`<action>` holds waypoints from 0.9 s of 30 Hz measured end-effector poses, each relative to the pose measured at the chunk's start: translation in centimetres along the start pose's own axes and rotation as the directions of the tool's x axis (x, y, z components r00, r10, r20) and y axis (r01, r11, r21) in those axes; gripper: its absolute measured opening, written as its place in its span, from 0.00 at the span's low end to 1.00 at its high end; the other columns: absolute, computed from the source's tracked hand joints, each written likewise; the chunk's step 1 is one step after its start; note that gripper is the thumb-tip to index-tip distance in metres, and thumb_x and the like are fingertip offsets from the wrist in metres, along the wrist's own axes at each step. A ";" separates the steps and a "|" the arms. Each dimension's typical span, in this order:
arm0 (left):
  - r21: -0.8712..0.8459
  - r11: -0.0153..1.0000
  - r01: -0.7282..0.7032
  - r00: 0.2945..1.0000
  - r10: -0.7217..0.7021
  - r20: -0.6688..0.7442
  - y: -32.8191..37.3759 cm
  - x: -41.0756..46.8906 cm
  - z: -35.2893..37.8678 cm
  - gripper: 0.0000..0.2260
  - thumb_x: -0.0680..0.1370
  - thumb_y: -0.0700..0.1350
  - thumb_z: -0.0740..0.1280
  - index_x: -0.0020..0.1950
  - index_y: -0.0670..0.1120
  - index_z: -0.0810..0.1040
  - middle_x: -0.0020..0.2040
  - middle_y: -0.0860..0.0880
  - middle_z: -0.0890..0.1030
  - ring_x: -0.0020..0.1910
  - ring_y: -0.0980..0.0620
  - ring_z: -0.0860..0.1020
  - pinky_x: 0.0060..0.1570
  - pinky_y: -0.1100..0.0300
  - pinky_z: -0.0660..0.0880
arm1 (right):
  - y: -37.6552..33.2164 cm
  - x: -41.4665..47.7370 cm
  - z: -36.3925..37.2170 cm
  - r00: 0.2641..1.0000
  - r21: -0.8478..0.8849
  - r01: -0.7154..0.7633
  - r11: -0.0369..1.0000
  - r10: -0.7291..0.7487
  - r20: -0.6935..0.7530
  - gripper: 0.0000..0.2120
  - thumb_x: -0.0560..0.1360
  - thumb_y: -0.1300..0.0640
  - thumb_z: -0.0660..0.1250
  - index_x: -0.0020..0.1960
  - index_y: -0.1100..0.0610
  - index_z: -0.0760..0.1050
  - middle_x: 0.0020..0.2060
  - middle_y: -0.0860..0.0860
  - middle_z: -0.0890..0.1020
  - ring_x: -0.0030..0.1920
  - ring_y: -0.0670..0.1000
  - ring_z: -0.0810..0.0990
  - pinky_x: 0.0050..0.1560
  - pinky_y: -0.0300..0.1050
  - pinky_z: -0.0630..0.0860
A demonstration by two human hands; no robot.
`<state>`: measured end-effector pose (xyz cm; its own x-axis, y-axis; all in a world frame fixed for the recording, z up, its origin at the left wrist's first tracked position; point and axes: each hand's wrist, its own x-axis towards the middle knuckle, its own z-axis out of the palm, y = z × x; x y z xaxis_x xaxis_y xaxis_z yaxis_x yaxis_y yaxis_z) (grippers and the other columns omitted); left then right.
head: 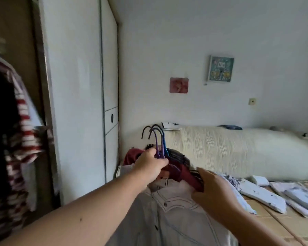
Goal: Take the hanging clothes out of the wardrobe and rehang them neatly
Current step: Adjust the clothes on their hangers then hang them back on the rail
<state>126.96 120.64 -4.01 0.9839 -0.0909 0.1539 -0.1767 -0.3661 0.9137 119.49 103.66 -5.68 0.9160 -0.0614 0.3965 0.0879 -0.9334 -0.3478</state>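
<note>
The left hand [152, 165] is closed round the necks of a bundle of thin coated clothes hangers with curved hooks [158, 139], its fingers [161, 163] wrapped tight just below the hooks. The right hand [214, 189] is curled over the shoulder of a dark red garment [183, 174], which is pinched between thumb and fingers just right of the left fingers. Below both sets of fingers a pale button-front shirt with stitched chest pockets [169, 215] hangs foremost, and a dark checked garment [182, 158] is partly seen behind them. The bundle is held clear of the open wardrobe [16, 41], well to the left of the left fingers, and over the near edge of the bed [283, 226]. The step in hand is judged to be the carrying-out of the clothes for sorting. It is advised that the hooks be kept together and turned one way, that the load be supported at the shoulder so that nothing slips, and that the bundle be laid flat before any hanger is separated. Counted: hooks, at least three told apart (dark, purple, blue), a fourth probable; garments in hand, three; one red-and-white striped garment [20, 121] hanging in the wardrobe, blurred; folded pale items [263, 197] on the bed, at least three.
</note>
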 end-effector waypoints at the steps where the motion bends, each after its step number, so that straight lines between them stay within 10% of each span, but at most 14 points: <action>1: 0.076 0.997 -0.018 1.000 0.017 0.004 0.1 -0.1 -1.9 0.16 0.73 0.51 0.69 0.60 0.52 0.75 0.51 0.50 0.80 0.50 0.50 0.80 0.55 0.54 0.77 | -1.0 0.6 0.5 1.000 0.014 0.012 1.000 -0.011 -0.011 0.11 0.65 0.55 0.67 0.46 0.50 0.71 0.38 0.46 0.75 0.36 0.47 0.72 0.29 0.34 0.64; 5: 0.271 0.954 -0.132 0.978 0.170 -0.122 0.6 0.4 -8.5 0.12 0.77 0.51 0.65 0.60 0.54 0.78 0.49 0.54 0.80 0.51 0.52 0.78 0.53 0.57 0.75 | -5.3 3.1 2.4 0.998 0.149 0.066 0.987 -0.063 -0.026 0.10 0.63 0.56 0.68 0.41 0.49 0.71 0.35 0.45 0.76 0.33 0.43 0.74 0.32 0.39 0.68; 10: 0.026 0.969 -0.244 0.938 0.243 -0.249 0.8 0.9 -13.0 0.06 0.80 0.46 0.62 0.55 0.54 0.75 0.49 0.53 0.80 0.49 0.55 0.77 0.46 0.65 0.70 | -10.4 5.0 4.2 0.987 0.251 0.156 0.955 -0.159 -0.012 0.09 0.63 0.57 0.67 0.38 0.45 0.70 0.32 0.45 0.76 0.32 0.41 0.73 0.30 0.36 0.67; 13: -0.076 0.965 -0.251 0.880 0.195 -0.433 1.0 1.6 -15.1 0.08 0.79 0.43 0.63 0.42 0.55 0.72 0.45 0.53 0.77 0.45 0.53 0.76 0.43 0.64 0.71 | -13.5 6.0 4.8 0.962 0.290 0.254 0.923 -0.273 0.029 0.11 0.65 0.56 0.67 0.43 0.43 0.70 0.34 0.43 0.76 0.34 0.39 0.74 0.30 0.32 0.68; 17: -0.228 0.960 -0.163 0.704 -0.049 -0.709 0.6 2.6 -18.3 0.10 0.72 0.45 0.69 0.52 0.45 0.78 0.47 0.46 0.82 0.50 0.45 0.81 0.51 0.54 0.77 | -17.2 7.3 5.4 0.900 0.316 0.396 0.862 -0.433 0.052 0.17 0.66 0.54 0.67 0.52 0.39 0.71 0.38 0.42 0.76 0.38 0.39 0.74 0.36 0.27 0.68; 23: -0.338 0.925 -0.173 0.724 -0.114 -0.680 -0.1 2.3 -22.1 0.10 0.78 0.38 0.65 0.36 0.43 0.72 0.33 0.48 0.75 0.31 0.51 0.71 0.32 0.62 0.67 | -20.2 9.4 7.1 0.806 0.344 0.518 0.783 -0.582 0.110 0.23 0.67 0.53 0.66 0.60 0.38 0.69 0.46 0.42 0.74 0.55 0.44 0.76 0.50 0.31 0.70; 27: -0.262 0.936 -0.235 0.621 -0.063 -0.781 0.0 2.5 -23.7 0.12 0.80 0.38 0.63 0.37 0.46 0.75 0.36 0.51 0.79 0.37 0.54 0.76 0.42 0.62 0.73 | -21.7 11.4 7.1 0.706 0.346 0.629 0.696 -0.698 0.123 0.32 0.68 0.52 0.65 0.69 0.37 0.59 0.59 0.41 0.75 0.58 0.43 0.73 0.42 0.35 0.62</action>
<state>130.02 142.37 5.32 0.6429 0.6902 0.3322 -0.3899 -0.0785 0.9175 130.85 125.69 0.32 0.6329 0.6515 0.4183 0.7727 -0.5662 -0.2872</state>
